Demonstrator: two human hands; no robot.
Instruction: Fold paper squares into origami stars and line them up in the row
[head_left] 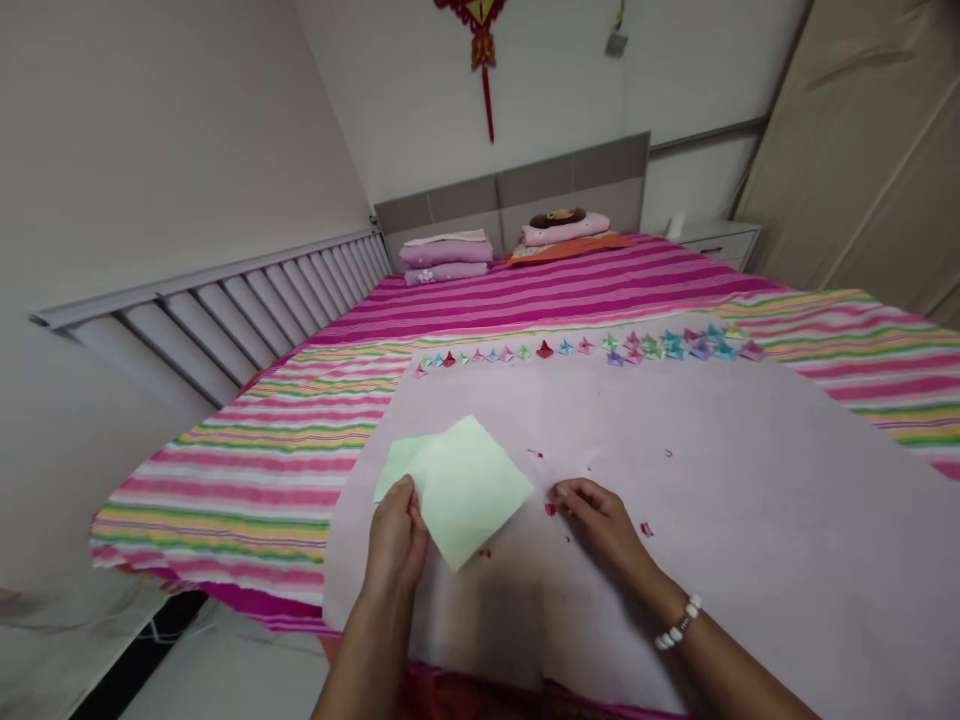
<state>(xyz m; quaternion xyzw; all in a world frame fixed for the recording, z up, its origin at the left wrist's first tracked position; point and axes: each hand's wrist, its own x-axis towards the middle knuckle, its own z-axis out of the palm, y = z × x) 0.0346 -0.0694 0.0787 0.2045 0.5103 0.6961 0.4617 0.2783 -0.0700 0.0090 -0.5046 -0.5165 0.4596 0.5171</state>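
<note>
White-beaded bracelet [679, 622] on the right wrist; right hand [600, 515] has fingertips pinched together, can't tell on what, while left hand [396, 535] grips pale green square paper sheets [472, 490] by their left side, over a flat pale mauve covering [750, 500]. Sheets should be light, thin, easily creased: pinch edges or corners lightly. Small multicoloured folded-paper shapes [585, 346] line the covering's far side.

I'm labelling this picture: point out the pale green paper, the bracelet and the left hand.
Pale green paper [475, 490], head view: middle of the front sheet.
Bracelet [676, 633], head view: its white beads.
Left hand [394, 530], head view: middle of the hand.
</note>
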